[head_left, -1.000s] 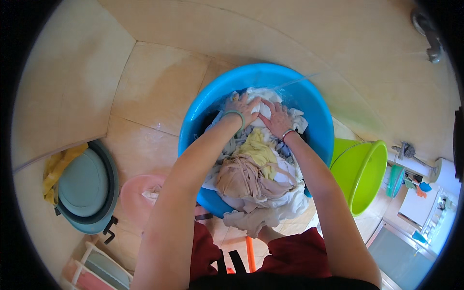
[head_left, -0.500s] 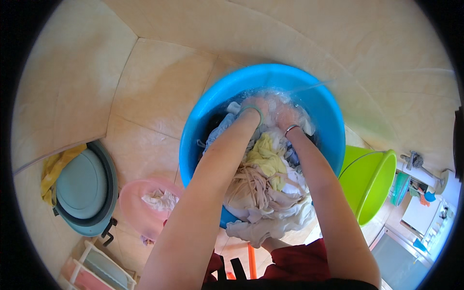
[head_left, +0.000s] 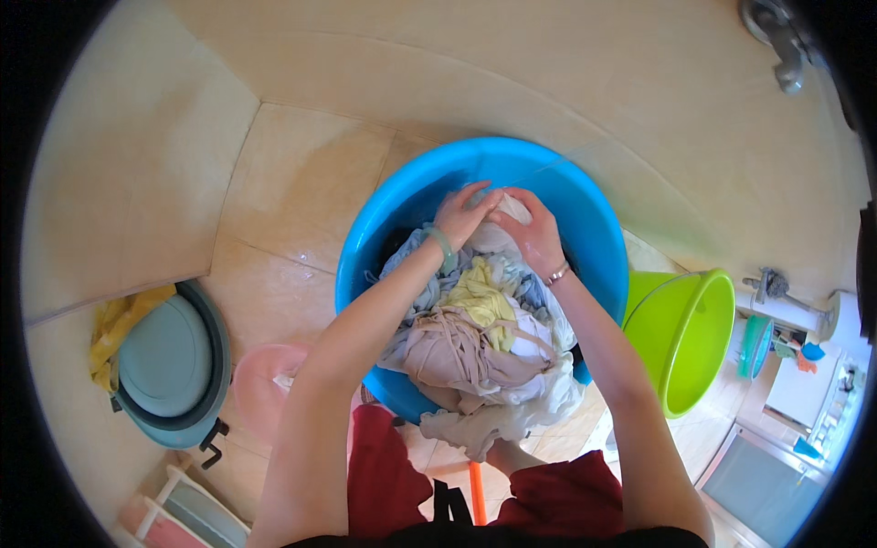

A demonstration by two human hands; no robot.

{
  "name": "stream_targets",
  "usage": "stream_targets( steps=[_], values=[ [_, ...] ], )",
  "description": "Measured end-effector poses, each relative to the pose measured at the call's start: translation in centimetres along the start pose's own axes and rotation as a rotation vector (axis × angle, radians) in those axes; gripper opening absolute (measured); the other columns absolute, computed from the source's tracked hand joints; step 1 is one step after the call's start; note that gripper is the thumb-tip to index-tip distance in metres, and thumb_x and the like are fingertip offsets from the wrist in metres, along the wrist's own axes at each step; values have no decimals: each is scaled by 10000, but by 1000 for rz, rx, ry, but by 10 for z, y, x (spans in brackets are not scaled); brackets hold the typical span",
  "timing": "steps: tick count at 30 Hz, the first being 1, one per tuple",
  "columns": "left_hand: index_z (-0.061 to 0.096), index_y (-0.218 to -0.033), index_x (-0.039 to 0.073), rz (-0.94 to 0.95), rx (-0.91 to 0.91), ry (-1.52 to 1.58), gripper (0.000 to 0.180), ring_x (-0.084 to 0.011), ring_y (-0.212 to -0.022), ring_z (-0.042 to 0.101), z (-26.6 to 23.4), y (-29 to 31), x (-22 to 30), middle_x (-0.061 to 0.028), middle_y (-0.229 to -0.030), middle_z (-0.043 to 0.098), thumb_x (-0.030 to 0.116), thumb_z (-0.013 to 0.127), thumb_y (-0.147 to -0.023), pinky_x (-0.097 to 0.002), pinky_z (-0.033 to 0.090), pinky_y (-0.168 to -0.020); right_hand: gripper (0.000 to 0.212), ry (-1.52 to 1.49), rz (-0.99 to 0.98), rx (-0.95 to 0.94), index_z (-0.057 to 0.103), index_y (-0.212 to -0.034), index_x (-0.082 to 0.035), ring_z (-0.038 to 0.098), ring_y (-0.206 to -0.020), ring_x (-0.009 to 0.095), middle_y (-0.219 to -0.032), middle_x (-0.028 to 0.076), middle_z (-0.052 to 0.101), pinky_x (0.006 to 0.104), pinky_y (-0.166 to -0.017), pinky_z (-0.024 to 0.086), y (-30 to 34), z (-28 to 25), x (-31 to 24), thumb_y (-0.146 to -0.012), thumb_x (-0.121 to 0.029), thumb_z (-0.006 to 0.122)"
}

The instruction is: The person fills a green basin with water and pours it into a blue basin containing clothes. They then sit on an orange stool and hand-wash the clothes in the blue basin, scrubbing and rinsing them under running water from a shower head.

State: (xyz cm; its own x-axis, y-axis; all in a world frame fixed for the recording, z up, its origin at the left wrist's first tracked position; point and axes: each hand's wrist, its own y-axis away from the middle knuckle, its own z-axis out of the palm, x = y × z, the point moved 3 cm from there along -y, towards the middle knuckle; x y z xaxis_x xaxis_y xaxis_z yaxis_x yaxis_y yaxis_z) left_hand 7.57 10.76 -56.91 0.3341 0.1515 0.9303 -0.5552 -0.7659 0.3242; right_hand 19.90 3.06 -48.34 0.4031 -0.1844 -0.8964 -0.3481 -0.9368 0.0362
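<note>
Over the far part of a big blue tub point(head_left: 598, 215), both my hands grip a wet white cloth point(head_left: 491, 239). My left hand point(head_left: 461, 219), with a pale green bangle at the wrist, closes on its left side. Closed on the other side is my right hand point(head_left: 537, 239), which wears a silver bracelet. The fingertips of the two hands nearly meet. Nearer me lies heaped laundry: a yellow cloth point(head_left: 477, 294), a beige strappy garment point(head_left: 448, 352) and light blue cloth point(head_left: 402, 265). A white ruffled garment point(head_left: 489, 425) hangs over the near rim.
A lime green bucket point(head_left: 699, 342) stands right of the tub. On the left are a pink basin point(head_left: 260, 384), partly behind my arm, and grey-blue basins point(head_left: 164, 356) with a yellow cloth point(head_left: 119, 342). A tap point(head_left: 787, 64) juts from the tiled wall, upper right.
My hands have come up out of the splashing water and closer together, holding the white cloth. The view has shifted, bringing the wall tap into sight.
</note>
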Motion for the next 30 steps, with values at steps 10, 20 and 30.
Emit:
stream_targets(
  steps=[10,20,30],
  values=[
    [252,-1448,177,-161,-938,1715,603,-228,-1160,502,38,63,83,-125,-1318,479,436,503,-965,-380,431,-973,374,545,-696,-51,678,-1049,-181,552,-879,223,-927,30,579,356,-750,459,86,11,-149,-682,-215,742],
    [463,-1339,126,-27,-565,1747,471,-159,-1050,538,43,85,104,-44,-1162,550,398,521,-959,-299,442,-916,276,493,-609,224,663,-874,-194,568,-783,198,-837,4,548,327,-539,458,77,27,-133,-637,-278,776],
    [573,-1163,106,70,-291,1536,333,-107,-985,562,49,69,-1,-20,-1040,608,365,473,-980,-295,461,-854,146,214,-585,234,591,-671,-58,574,-549,312,-641,117,583,373,-488,457,47,27,-101,-712,-64,731]
  ],
)
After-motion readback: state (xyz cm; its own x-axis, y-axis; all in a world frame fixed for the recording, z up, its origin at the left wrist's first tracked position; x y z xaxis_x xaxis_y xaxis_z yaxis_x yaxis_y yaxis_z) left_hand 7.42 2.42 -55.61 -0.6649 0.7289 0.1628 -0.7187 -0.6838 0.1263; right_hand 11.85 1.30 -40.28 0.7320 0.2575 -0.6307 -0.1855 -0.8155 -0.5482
